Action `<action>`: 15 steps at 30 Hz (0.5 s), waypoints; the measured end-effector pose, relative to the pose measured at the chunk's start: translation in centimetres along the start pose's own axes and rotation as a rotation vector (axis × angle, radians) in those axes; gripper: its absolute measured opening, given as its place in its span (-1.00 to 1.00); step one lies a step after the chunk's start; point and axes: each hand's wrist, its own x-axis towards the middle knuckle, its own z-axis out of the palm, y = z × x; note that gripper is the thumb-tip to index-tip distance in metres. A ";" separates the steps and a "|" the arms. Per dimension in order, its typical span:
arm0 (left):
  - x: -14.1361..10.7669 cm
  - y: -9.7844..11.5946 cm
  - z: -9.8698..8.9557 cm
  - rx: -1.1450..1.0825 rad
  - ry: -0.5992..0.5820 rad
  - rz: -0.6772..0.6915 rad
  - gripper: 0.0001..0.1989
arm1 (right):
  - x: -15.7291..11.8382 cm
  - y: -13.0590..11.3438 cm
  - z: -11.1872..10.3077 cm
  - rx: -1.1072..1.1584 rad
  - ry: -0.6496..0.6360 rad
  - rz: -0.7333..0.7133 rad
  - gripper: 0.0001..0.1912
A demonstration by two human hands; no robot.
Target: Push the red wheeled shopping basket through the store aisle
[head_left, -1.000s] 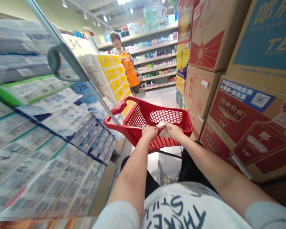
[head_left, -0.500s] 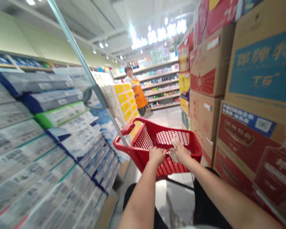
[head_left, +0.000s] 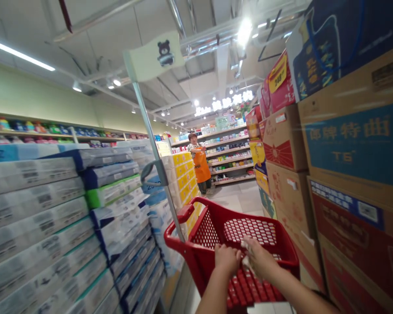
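A red plastic shopping cart (head_left: 196, 257) is in front of me, and the inside of its basket shows no goods. My left hand (head_left: 227, 259) is closed over the near rim of the basket. Beside it on the right, my right hand (head_left: 260, 261) is at the same rim, fingers curled around a crumpled whitish piece (head_left: 246, 262) that looks like tissue or thin cloth. Whether those fingers also grip the rim is hard to tell. A metal pole (head_left: 150, 131) rises from the cart's left end, carrying a pale flag (head_left: 157, 56) with a bear on it.
Packs of paper goods (head_left: 46, 218) are stacked high along the left. Cardboard cartons (head_left: 350, 144) form a wall close to the cart's right. Ahead, a person in an orange apron (head_left: 201, 165) stands near yellow-fronted packs (head_left: 185, 174) and shelves (head_left: 231, 152).
My view has tilted upward, so the cart and hands sit lower and the flag now shows. Both hands are still at the cart's rim.
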 end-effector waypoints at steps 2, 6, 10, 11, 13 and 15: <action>0.2 -0.2 0.2 -0.003 0.012 0.003 -0.41 | 0.1 0.3 0.3 -0.002 -0.070 -0.002 -0.74; 0.3 -0.3 0.2 0.005 0.023 0.003 -0.40 | 1.0 1.1 0.6 0.013 -0.094 0.118 -0.73; 0.2 -0.1 0.0 -0.001 0.018 -0.009 -0.41 | 1.4 1.5 1.2 -0.016 0.004 0.123 -0.65; 0.2 0.0 0.0 0.001 0.013 -0.007 -0.41 | 1.4 1.5 1.3 -0.028 0.004 0.119 -0.64; 0.1 0.0 -0.1 0.011 0.005 -0.001 -0.41 | 1.1 1.4 1.4 -0.042 -0.046 0.114 -0.67; 0.1 0.0 -0.2 0.023 -0.003 -0.003 -0.41 | 1.0 1.4 1.3 -0.065 -0.089 0.116 -0.70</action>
